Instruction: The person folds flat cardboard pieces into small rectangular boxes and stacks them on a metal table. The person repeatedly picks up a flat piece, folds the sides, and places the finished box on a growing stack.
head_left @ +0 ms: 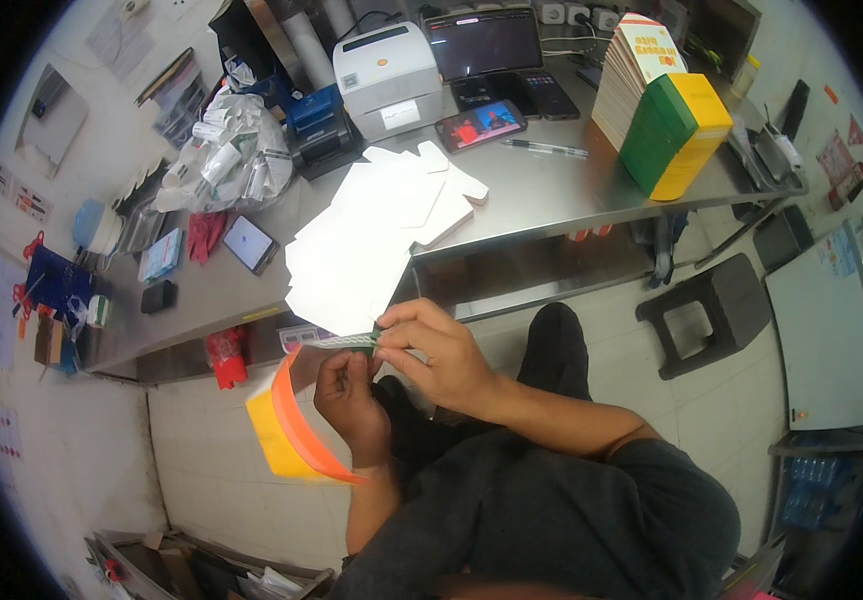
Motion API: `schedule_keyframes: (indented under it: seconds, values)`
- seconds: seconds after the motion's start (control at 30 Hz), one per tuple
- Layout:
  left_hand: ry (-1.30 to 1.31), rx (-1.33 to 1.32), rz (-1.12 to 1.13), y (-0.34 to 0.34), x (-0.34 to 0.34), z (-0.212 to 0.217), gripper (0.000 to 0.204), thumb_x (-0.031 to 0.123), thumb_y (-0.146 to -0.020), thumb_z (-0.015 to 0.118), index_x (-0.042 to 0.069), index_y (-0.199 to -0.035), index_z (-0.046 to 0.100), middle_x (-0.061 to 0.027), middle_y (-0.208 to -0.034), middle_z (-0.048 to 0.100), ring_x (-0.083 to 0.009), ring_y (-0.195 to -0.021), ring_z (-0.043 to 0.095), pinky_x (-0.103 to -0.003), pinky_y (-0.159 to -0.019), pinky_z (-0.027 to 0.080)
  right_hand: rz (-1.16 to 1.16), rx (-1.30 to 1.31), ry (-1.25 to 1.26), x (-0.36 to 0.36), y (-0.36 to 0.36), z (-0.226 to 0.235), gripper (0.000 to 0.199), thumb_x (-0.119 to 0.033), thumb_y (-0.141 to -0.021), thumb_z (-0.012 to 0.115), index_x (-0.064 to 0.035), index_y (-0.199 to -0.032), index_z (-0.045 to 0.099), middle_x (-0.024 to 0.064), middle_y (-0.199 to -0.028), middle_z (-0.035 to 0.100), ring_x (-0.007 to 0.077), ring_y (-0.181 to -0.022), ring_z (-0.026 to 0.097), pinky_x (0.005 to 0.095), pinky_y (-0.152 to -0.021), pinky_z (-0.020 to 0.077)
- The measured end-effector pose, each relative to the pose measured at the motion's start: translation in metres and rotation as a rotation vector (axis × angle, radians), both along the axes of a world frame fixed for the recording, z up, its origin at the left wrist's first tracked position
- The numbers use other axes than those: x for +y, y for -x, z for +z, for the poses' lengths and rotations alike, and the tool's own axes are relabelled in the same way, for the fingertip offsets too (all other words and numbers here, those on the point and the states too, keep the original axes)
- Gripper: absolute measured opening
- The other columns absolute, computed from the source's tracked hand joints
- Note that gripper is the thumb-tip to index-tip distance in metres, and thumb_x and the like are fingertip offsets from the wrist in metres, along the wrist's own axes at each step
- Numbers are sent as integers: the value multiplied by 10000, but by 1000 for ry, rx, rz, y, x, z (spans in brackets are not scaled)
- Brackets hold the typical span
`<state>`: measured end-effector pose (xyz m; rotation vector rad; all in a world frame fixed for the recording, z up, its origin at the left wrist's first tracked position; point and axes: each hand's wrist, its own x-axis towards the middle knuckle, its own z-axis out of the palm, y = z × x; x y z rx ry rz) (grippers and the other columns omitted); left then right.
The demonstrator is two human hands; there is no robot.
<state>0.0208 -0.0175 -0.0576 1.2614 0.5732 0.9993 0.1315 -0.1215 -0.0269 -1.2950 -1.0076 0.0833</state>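
Note:
In front of the steel table's edge, my left hand [354, 405] and my right hand [442, 355] meet with fingers pinched together. Between their fingertips is the narrow green end of a cardboard carton [277, 432]. The carton is yellow and orange outside and curves out to the left of my left hand, over the wrist. Some white-striped edges show at the pinched part, and my fingers cover the rest of it. Just beyond my hands, a pile of white die-cut carton blanks [372, 220] lies on the steel table [552, 185], overhanging its front edge.
At the back right stand folded cartons [642, 85] and a green-and-yellow carton bundle [674, 137]. A label printer [387, 80], phone [482, 126] and pen [545, 149] lie behind the blanks. Farther left are another phone [250, 245] and a plastic bag [227, 160]. A dark stool [727, 310] stands right.

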Motion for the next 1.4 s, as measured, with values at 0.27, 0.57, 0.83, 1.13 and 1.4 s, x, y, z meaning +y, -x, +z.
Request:
schedule_keyframes:
  seconds: [0.27,0.57,0.83,1.13,1.4]
  values:
    - [185,-179,-180,5,7,-10,77,21,-1039,664,-42,-1082,655,-108,-1021,724,-151,-888,719,-271,-807,634,31,-219,93,0,-13,8,87,-93,-951,721,-12,-982,716,114,-1138,660,321,-1004,639,411,-864,528]
    - [229,-196,-203,5,1,-7,116,91,-1046,680,-7,-1082,630,-99,-1033,717,-156,-918,720,-290,-831,643,98,-57,87,-1,-12,16,93,-76,-969,700,16,-964,691,139,-1107,674,299,-947,696,383,-825,570]
    - [189,-313,-241,6,1,-6,79,1,-1032,658,-31,-1101,638,-133,-1102,715,-181,-968,728,-286,-884,638,223,-117,99,-3,-18,16,114,-83,-947,729,22,-971,693,146,-1153,661,306,-988,690,390,-856,567]
    - [202,-389,-250,10,0,-19,185,-10,-1063,580,-48,-1244,594,-165,-1248,667,-232,-1133,695,-335,-978,623,224,-239,81,-1,-17,15,123,-94,-952,724,22,-984,700,171,-1241,673,327,-1069,696,401,-912,571]
    - [146,-368,-222,15,0,-11,200,-45,-1040,580,-42,-1231,637,-164,-1205,693,-222,-1035,725,-319,-881,650,250,-108,77,-2,-15,17,114,-76,-953,711,28,-999,702,174,-1225,685,322,-1037,706,400,-896,574]
